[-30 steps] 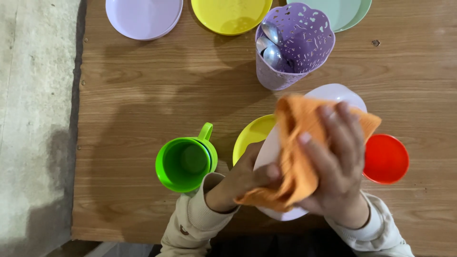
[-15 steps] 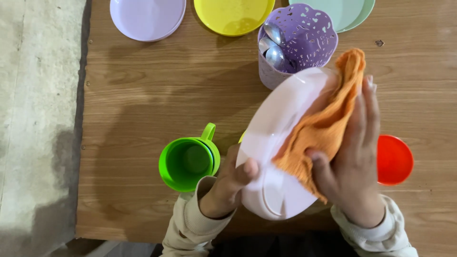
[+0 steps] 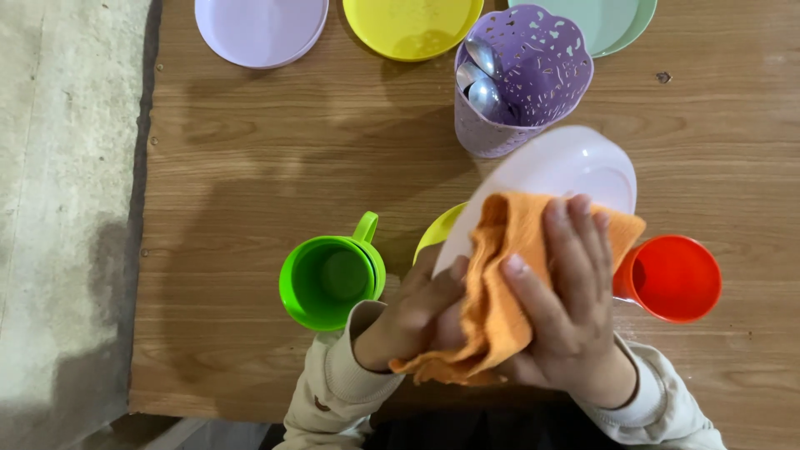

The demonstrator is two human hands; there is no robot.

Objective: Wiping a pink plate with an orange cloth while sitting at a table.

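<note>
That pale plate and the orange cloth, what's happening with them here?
A person is wiping a pale pink plate with an orange cloth. The left hand grips the plate's near edge, while the right hand presses the cloth flat against its face, fingers spread. The plate is tilted above a wooden table. Around it stand a green mug, a red cup and a purple holder with spoons; a yellow dish peeks out beneath the plate.
</note>
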